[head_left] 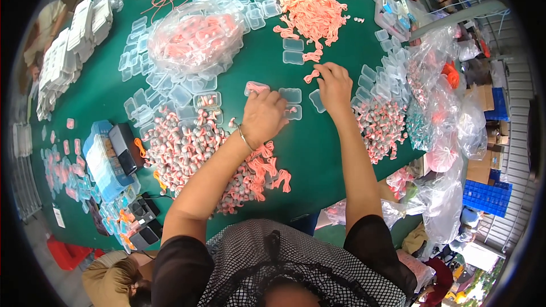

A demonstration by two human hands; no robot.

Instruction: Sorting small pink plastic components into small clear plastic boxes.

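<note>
Far left on the green table [307, 153], flat white boxes [74, 51] in stacks. Next, blue bin [108, 165], dark box [125, 146] at its right side. Then big heap of grey-and-pink plugs [182, 148], bulging clear bag [193, 37] with pink contents farther back. Left hand [265, 116] palm down, fingers curled by a clear case [248, 87] with pink cord [259, 87] in it; grip can't be told. Just right, open cases [292, 95]. Farther back, pile of pink cords [315, 14]. Right hand [335, 86] has fingertips at one end of a small pink bundle [310, 77], can't tell if pinched. Clear piece [316, 101] just beside its wrist. Farther right, second plug heap [380, 128], then clear bags [446, 108]
</note>
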